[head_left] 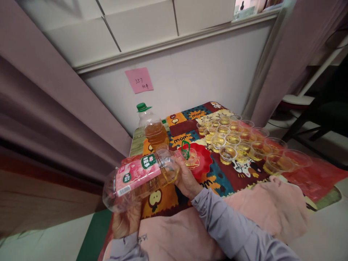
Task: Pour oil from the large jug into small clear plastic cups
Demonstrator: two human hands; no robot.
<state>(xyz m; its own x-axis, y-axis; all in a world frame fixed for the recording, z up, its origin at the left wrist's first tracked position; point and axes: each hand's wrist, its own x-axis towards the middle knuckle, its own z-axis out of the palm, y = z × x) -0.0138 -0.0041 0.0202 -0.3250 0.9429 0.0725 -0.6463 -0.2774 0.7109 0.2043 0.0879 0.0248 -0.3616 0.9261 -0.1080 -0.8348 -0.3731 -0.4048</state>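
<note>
Bottle label (137,174) pink, green; jug cap (142,107) green; plate (207,160) red; tablecloth (185,129) multicoloured, cartoon-printed; sleeves (231,221) lavender

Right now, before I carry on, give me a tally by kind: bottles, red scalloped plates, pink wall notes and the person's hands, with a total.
Bottles: 2 (held bottle, standing bottle)
Red scalloped plates: 1 (red plate)
Pink wall notes: 1 (pink note)
Hands: 2 (left hand, right hand)
Total: 6
</note>
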